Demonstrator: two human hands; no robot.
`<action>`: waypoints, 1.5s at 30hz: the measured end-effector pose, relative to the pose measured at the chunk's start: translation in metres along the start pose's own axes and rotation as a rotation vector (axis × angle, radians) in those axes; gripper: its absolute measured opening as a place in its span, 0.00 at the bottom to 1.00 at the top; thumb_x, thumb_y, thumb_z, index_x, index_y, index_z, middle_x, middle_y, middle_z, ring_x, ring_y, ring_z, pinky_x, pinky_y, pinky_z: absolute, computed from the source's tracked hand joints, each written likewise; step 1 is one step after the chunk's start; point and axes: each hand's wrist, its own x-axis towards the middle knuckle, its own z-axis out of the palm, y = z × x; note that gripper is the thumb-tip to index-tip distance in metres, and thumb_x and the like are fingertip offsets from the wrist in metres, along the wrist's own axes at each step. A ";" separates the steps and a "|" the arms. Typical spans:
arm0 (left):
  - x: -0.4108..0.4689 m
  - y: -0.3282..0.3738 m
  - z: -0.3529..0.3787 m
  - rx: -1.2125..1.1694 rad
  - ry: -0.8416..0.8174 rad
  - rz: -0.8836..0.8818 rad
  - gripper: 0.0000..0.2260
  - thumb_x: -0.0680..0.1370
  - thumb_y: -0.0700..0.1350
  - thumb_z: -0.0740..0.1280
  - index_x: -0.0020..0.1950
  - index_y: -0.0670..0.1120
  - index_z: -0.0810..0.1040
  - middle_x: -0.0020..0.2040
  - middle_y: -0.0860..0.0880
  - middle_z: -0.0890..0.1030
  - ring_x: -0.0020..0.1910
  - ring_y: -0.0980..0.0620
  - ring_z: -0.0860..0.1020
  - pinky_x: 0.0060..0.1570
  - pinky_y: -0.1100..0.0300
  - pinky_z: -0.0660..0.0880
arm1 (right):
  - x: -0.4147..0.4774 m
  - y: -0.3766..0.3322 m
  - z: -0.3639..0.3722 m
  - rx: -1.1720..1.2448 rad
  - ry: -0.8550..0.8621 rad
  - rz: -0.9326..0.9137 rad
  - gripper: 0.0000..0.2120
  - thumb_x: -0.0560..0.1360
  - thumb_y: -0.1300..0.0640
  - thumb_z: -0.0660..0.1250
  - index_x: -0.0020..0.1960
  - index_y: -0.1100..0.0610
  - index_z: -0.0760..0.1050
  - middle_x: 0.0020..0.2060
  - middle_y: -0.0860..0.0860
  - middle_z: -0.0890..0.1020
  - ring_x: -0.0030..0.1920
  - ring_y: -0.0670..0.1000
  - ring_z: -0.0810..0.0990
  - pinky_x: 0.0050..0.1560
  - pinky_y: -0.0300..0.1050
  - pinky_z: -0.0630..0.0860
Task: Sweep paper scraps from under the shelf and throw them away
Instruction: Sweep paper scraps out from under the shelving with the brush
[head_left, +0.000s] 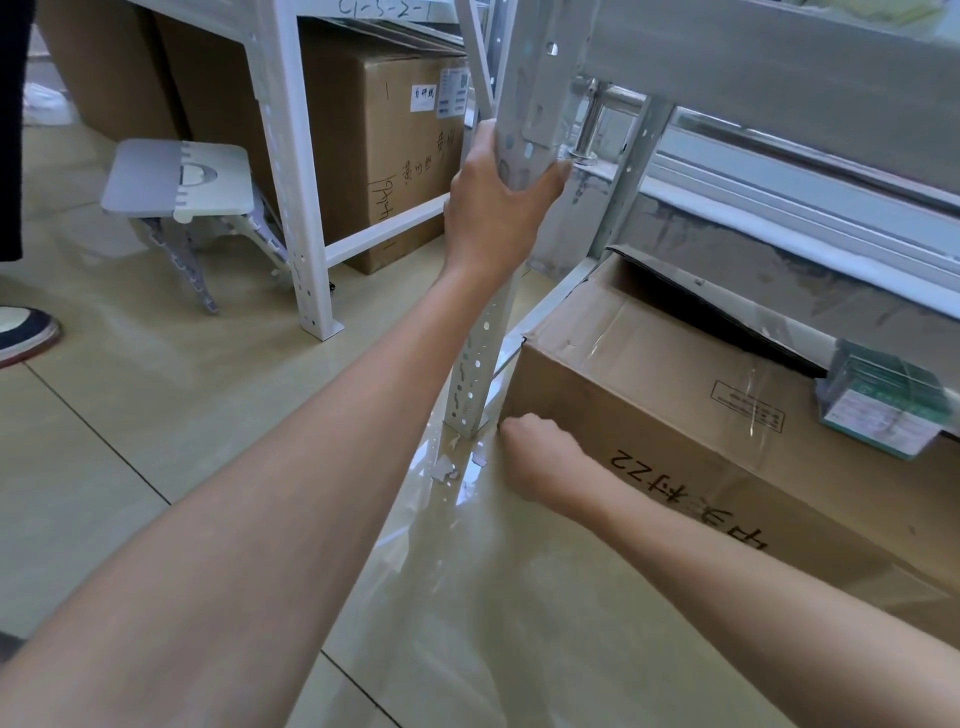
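Left grip (493, 208) wraps fingers and thumb round the white perforated metal shelf post (483, 353), well up from its foot, w/ the bare forearm stretched out toward it. Right grip (535, 457) sits low, just right of the post's foot, knuckles up and fingers curled in against the bottom corner of the large brown cardboard box (675, 374); fingertips are hidden, so can't tell whether it holds anything. Small white torn paper scraps (447, 467) lie on the glossy beige tiled floor (156, 467) right at the post's foot, just left of the right grip and not touching it. The box sits on the lowest shelf level right of the post, top flap partly lifted, handwriting on its front. A green-and-white packet in clear wrap (883, 410) lies on the box's top, far right of the post. Left of the post and farther back: a grey-white folding plastic stool (176, 176) and a tall brown carton w/ labels (395, 171) under a second white rack. A dark shoe w/ white sole (26, 332) shows far left of the post.
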 end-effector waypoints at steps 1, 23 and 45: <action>0.000 0.000 0.000 0.001 0.004 0.001 0.16 0.74 0.53 0.74 0.56 0.51 0.71 0.42 0.63 0.76 0.40 0.74 0.75 0.39 0.72 0.76 | 0.001 -0.006 0.008 -0.023 -0.025 -0.020 0.05 0.73 0.69 0.60 0.43 0.60 0.68 0.46 0.58 0.73 0.50 0.61 0.79 0.41 0.48 0.70; 0.001 -0.004 0.002 0.020 0.044 0.015 0.16 0.74 0.54 0.73 0.54 0.51 0.71 0.41 0.63 0.76 0.39 0.71 0.76 0.42 0.60 0.80 | -0.007 0.000 0.020 -0.044 -0.018 0.037 0.08 0.73 0.68 0.62 0.52 0.61 0.72 0.50 0.57 0.77 0.51 0.60 0.78 0.42 0.48 0.70; 0.002 -0.012 0.010 0.039 0.099 0.058 0.17 0.73 0.55 0.74 0.53 0.48 0.73 0.38 0.61 0.76 0.37 0.69 0.75 0.38 0.64 0.75 | 0.015 -0.009 0.018 1.004 -0.258 0.164 0.12 0.79 0.59 0.65 0.45 0.67 0.80 0.19 0.48 0.68 0.17 0.46 0.65 0.25 0.40 0.78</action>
